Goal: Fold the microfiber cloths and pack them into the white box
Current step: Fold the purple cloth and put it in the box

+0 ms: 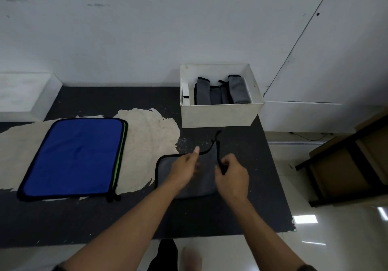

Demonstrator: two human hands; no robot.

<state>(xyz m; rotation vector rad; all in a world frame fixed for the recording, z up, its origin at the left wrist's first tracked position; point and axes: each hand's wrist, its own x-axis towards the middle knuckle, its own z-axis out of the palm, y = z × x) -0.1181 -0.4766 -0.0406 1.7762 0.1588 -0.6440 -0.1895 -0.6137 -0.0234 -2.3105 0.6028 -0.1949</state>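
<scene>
A grey microfiber cloth [168, 165] with black edging lies on the dark table in front of me. My left hand [184, 170] rests on it with fingers stretched forward. My right hand [231, 176] pinches the cloth's black-edged right border and lifts it, so a black strip rises toward the box. The white box [218, 113] stands just beyond, holding several folded grey cloths [222, 92] upright. To the left lies a stack of flat cloths with a blue cloth [73, 157] on top and a green edge showing beneath it.
The table [252, 197] is black with a large worn pale patch [151, 136] under the blue stack. A white wall runs behind. A dark wooden bench or shelf [346, 165] stands on the floor to the right.
</scene>
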